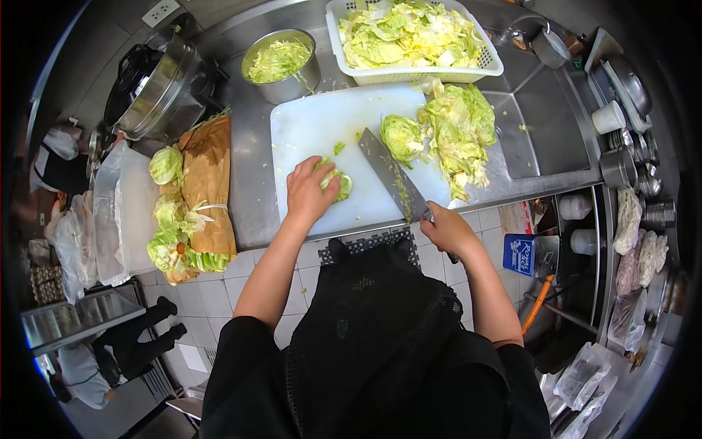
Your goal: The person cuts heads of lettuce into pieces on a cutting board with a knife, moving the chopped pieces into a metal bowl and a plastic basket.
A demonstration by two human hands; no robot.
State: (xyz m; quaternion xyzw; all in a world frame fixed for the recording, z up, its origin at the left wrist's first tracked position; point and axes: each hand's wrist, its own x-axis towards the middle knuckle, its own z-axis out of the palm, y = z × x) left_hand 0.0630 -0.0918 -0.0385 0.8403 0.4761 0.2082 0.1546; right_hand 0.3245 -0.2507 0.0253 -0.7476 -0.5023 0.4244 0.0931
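Note:
My right hand (447, 230) is wrapped round the handle of a wide-bladed kitchen knife (391, 175). Its blade slants up and left over the white cutting board (307, 121), with green shreds stuck to it. On the board, my left hand (310, 189) holds down a small piece of lettuce (341, 188), its fingers curved over it and partly hiding it. Right of the blade lies a cut lettuce chunk (402, 137). Beside that, a heap of loose lettuce leaves (462, 124) spreads past the board's right edge.
Behind the board stand a steel pot (291, 86) of shredded lettuce and a white basket (417, 75) of cut leaves. A sink (548, 139) is at the right. On the left are a brown paper bag (208, 175) and whole lettuce (167, 165). Another person (86, 373) is at lower left.

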